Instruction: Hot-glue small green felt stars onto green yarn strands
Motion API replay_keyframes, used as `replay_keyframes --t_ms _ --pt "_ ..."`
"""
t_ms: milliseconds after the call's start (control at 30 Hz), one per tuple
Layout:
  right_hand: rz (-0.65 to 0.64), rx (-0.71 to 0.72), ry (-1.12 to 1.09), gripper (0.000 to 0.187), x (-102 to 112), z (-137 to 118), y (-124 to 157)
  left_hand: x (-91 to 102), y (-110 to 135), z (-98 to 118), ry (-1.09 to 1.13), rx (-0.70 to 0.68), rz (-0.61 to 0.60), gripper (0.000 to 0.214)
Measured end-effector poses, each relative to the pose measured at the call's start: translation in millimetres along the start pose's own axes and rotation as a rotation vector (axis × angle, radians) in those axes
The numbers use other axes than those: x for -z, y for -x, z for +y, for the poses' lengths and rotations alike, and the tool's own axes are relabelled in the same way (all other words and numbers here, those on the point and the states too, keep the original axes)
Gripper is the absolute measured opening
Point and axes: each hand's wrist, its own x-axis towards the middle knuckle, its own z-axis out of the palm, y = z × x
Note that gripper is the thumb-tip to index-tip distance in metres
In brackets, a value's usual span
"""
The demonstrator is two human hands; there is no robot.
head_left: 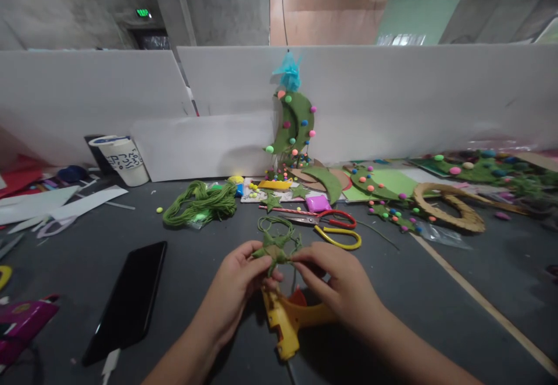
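Between thumb and fingers, my left hand [239, 277] holds a small green star [274, 251] whose middle is brownish. At the star's right point, my right hand [337, 274] pinches with thumb and forefinger; whether it grips the star's tip or a strand there I cannot make out. Loose green yarn [274, 224] runs behind the star. Under both hands lies a yellow glue gun [281, 321], partly covered by the right hand. Scissors [322, 218] with one red and one yellow handle loop rest just beyond.
Left of the hands lie a green yarn skein [200, 202], a black phone [131, 295] and a magenta tool [26, 327]. A green crescent decorated with pompoms [300, 120] hangs against the white board [392, 100]. A cardboard ring [449, 207] sits at right.
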Motion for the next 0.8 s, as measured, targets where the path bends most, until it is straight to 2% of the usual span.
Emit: replay_keyframes --t_ms 67,167,233,367,500,600,800 --pt "0.021 -0.039 0.000 0.013 0.5 0.8 -1.0 0.9 0.5 2.9 0.096 0.016 0.026 0.014" --pt "-0.002 -0.133 -0.100 0.014 -0.6 0.2 -3.0 -1.3 2.0 5.0 0.110 0.062 -0.054 0.018" --pt "-0.039 -0.232 -0.223 0.013 -2.8 -0.9 -4.0 -3.5 2.8 3.7 0.107 0.048 -0.093 0.019" --pt "-0.105 -0.450 -0.508 0.012 -7.9 -2.6 -5.5 -4.3 3.1 0.4 0.130 -0.026 -0.061 0.017" --pt "-0.109 -0.595 -0.715 0.017 -8.9 -2.3 -7.8 -3.6 3.3 2.6 0.119 0.006 -0.054 0.017" --pt "-0.094 -0.640 -0.768 0.020 -6.7 -1.7 -8.2 -3.9 3.2 3.5 0.093 0.026 -0.077 0.017" --pt "-0.175 -0.641 -0.851 0.021 -6.5 -0.7 -4.4 -1.7 0.3 0.0 0.091 -0.012 -0.074 0.014"
